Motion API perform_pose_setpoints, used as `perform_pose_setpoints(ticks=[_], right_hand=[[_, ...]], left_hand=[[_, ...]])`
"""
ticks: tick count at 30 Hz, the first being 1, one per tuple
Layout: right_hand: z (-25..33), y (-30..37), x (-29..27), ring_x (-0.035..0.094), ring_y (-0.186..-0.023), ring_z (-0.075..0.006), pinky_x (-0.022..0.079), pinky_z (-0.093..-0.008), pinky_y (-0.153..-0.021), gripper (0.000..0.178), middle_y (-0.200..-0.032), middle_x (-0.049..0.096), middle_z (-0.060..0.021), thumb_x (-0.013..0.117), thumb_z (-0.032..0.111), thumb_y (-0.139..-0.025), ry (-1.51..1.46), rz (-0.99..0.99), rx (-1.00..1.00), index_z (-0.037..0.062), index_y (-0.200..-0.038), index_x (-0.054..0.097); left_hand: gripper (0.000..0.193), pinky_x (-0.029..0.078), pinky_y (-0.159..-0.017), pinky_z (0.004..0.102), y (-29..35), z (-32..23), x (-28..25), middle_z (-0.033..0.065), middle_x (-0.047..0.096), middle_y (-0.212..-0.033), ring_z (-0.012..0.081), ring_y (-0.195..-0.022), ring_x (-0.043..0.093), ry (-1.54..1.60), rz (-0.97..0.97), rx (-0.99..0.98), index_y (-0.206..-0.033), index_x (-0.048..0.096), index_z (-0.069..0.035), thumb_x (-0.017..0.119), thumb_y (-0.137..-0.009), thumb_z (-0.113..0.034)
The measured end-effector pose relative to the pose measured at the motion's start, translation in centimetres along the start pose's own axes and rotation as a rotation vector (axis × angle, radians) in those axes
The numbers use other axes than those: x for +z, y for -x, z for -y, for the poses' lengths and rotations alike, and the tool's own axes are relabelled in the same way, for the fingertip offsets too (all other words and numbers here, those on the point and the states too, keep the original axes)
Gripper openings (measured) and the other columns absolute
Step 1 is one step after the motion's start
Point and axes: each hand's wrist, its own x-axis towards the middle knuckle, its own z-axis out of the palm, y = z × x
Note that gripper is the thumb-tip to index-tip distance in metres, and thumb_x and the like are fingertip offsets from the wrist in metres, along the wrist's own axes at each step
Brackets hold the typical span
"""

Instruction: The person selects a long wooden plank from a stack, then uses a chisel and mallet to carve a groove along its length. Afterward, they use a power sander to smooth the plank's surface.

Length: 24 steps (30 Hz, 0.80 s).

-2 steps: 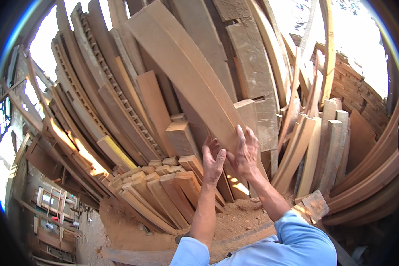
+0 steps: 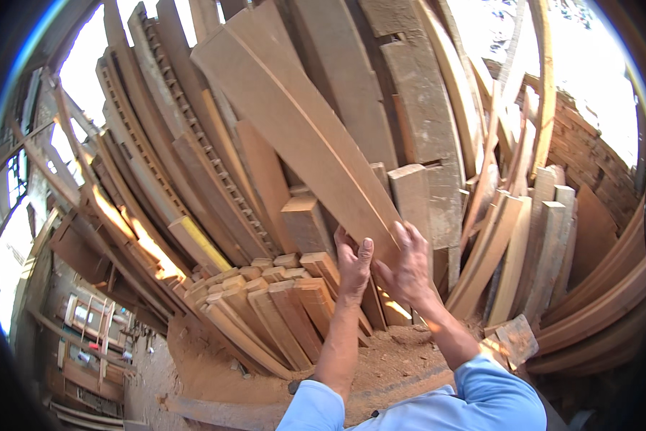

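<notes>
A wide brown wooden plank point(image 2: 301, 122) leans at a slant in front of me, its upper end toward the far left. Along its left edge, near the lower end, my left hand point(image 2: 354, 266) is curled with the thumb raised and the fingertips partly behind the wood. My right hand point(image 2: 409, 269) grips the same lower part from the right side, fingers on its edge. The plank's bottom end is hidden behind my hands. Just left of it stands a short thick timber block point(image 2: 307, 223).
Short upright offcuts point(image 2: 265, 287) are packed left of my hands. Long boards point(image 2: 337, 65) lean behind, one left piece with a yellow face point(image 2: 202, 244). More narrow timbers point(image 2: 506, 244) stand at right, before a brick wall point(image 2: 588, 136). Sawdust point(image 2: 402, 355) covers the ground.
The plank's upper end has swung left and its face has turned slightly. My left hand's fingers have come in against its left edge. The whole view has shifted a little.
</notes>
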Motion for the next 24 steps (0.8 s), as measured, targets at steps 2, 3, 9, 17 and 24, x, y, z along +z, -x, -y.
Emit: perform_pose_setpoints(ticks=[2, 3, 9, 17, 24], right_hand=[[-0.7, 2.2, -0.6, 0.053, -0.121, -0.0365, 0.042, -0.0462, -0.105, 0.082, -0.131, 0.052, -0.0234, 0.079, 0.013, -0.079, -0.318, 0.006, 0.078, -0.0016, -0.147, 0.035], [-1.9, 3.0, -0.7, 0.059, -0.113, -0.0303, 0.048, -0.0432, -0.099, 0.076, -0.122, 0.058, -0.0198, 0.076, 0.013, -0.083, -0.480, 0.057, 0.161, -0.0016, -0.146, 0.036], [-8.9, 9.3, 0.4, 0.062, -0.110, -0.0334, 0.050, -0.0446, -0.099, 0.072, -0.120, 0.062, -0.0219, 0.074, 0.036, -0.087, -0.272, 0.552, 0.306, 0.0009, -0.142, 0.042], [-14.8, 18.9, 3.1, 0.046, -0.130, -0.0460, 0.038, -0.0511, -0.111, 0.094, -0.141, 0.049, -0.0265, 0.077, 0.051, -0.079, 0.134, 1.062, 0.353, 0.0008, -0.148, 0.037], [-29.4, 22.2, 4.9, 0.055, -0.117, -0.0443, 0.045, -0.0501, -0.098, 0.056, -0.125, 0.058, -0.0305, 0.064, 0.025, -0.087, 0.162, 0.905, 0.186, -0.0014, -0.134, 0.050]], left_hand=[[0.072, 0.032, -0.113, 0.0377, 1.3, 0.6, -1.1, 0.0146, 0.044, -0.143, 0.0229, -0.132, 0.042, -0.122, -0.214, 0.038, -0.146, 0.032, 0.003, 0.058, -0.099, -0.045], [0.072, 0.034, -0.111, 0.0380, 1.5, 0.9, -1.2, 0.0145, 0.046, -0.141, 0.0225, -0.131, 0.043, -0.230, -0.303, 0.152, -0.143, 0.037, 0.003, 0.052, -0.099, -0.051], [0.075, 0.045, -0.096, 0.0382, 5.2, 2.4, -8.4, 0.0153, 0.061, -0.120, 0.0238, -0.112, 0.057, -0.143, -0.302, 0.151, -0.125, 0.055, 0.006, 0.041, -0.099, -0.064], [0.092, 0.029, -0.116, 0.0415, 10.8, 1.2, -14.2, 0.0133, 0.034, -0.153, 0.0253, -0.140, 0.035, -0.092, -0.398, 0.078, -0.152, 0.025, -0.002, 0.037, -0.095, -0.073], [0.109, 0.022, -0.120, 0.0489, 9.5, -0.3, -12.0, 0.0216, 0.011, -0.160, 0.0345, -0.146, 0.020, -0.164, -0.485, -0.141, -0.156, 0.007, -0.001, 0.019, -0.088, -0.085]])
